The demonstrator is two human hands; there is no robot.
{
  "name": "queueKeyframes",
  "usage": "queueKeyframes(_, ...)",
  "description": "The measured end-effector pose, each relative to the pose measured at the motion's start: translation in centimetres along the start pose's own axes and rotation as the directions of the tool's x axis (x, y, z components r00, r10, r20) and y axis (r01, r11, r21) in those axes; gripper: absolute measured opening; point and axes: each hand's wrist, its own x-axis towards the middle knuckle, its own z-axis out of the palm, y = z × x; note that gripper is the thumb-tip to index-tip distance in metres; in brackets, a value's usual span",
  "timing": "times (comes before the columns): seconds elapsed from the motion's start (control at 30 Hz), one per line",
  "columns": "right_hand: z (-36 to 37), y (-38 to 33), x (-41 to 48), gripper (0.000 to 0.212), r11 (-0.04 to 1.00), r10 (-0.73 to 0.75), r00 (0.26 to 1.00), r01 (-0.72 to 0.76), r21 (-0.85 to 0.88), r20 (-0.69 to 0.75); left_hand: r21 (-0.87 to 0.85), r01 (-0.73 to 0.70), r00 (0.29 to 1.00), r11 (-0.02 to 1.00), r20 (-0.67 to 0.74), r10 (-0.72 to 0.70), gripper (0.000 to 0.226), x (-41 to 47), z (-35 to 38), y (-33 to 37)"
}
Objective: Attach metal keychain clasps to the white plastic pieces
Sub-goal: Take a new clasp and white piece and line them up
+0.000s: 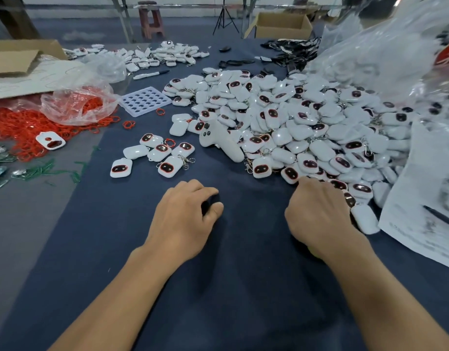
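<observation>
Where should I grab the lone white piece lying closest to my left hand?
Probably from above with the left hand, thumb and finger across the left and right edges of the white piece. It lies flat, face up, with bare cloth on both those sides.

Person's left hand (185, 214), bare, knuckles and tendons faintly ridged across its back, right hand (319, 214) the same, left forearm (112, 295) and right forearm (385, 295) uncovered down to the frame's bottom edge, slim wrists
</observation>
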Motion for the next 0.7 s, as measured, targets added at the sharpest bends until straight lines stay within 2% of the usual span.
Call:
queueKeyframes(0.07,0.2,0.1,0.7,0.017,0.997,-0.024,0.999,0.025,-0.074,0.022,-0.007,0.003,1.000,1.000,-0.001,-0.003,0.028,-0.1,0.0,0.0)
queueKeyframes(0.2,0.9,-0.2,0.9,0.062,0.952,-0.180,0.980,0.196,-0.237,0.087,-0.020,0.019,1.000,1.000,0.004,-0.019,0.025,0.0,0.0,0.0)
queueKeyframes(0.33,1.1,-1.1,-1.4,0.068,0.911,-0.336,0.936,0.351,-0.216,0.105,-0.054,0.043,0.999,0.998,0.019,-0.042,0.023,0.2,0.1,-0.1)
queueKeyframes(0.43,1.3,-2.4,-3.1,0.057,0.875,-0.472,0.878,0.477,-0.077,0.076,-0.109,0.076,0.997,0.991,0.035,-0.073,0.019,0.4,0.0,-0.3)
queueKeyframes(0.5,1.8,-3.8,-3.9,0.051,0.846,-0.532,0.845,0.527,0.085,0.051,-0.205,0.152,0.988,0.967,0.019,-0.151,0.021,0.5,-0.2,-0.6)
queueKeyframes(0.6,3.1,-6.2,-4.9,0.049,0.739,-0.616,0.787,0.589,0.327,-0.025,-0.334,0.239,0.967,0.912,0.000,-0.253,0.040,0.5,-0.6,-1.0)
queueKeyframes(0.7,4.3,-8.0,-4.9,0.052,0.650,-0.630,0.772,0.582,0.489,-0.081,-0.417,0.300,0.946,0.858,0.012,-0.325,0.053,0.5,-1.1,-1.2)
